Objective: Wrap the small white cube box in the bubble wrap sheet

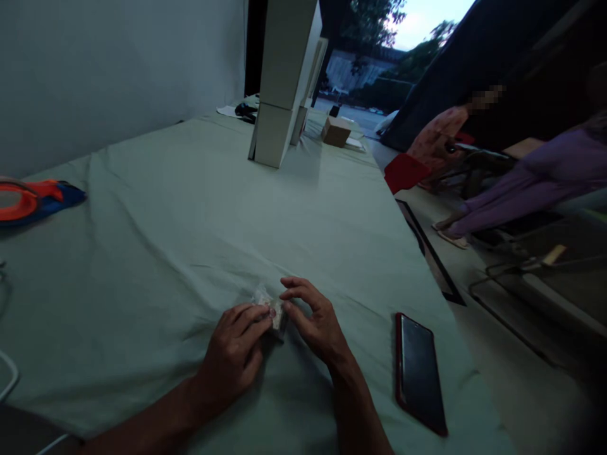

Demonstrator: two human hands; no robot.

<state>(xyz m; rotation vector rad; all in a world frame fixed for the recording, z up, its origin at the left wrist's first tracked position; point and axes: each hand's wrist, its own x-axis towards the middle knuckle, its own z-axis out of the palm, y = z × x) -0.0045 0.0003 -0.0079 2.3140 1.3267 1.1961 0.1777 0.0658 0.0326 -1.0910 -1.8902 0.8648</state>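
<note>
A small clear plastic packet (276, 320) with something pale inside lies on the green cloth in front of me. What it contains is too small and dim to make out. Over the packet's left side, my left hand (237, 344) has its fingers pressed down, holding it. My right hand (317, 322) hovers at the packet's right edge, fingers bent and apart, with nothing in its grasp. Whether its thumb touches the packet I cannot tell.
The green cloth (156, 303) covers a long table. A phone in a red case (421, 373) lies to the right, near the table edge. An orange and blue item (42, 199) is at the left. Farther back stand a tall pale box (279, 88) and a cardboard box (336, 131). Two people sit beyond the right edge.
</note>
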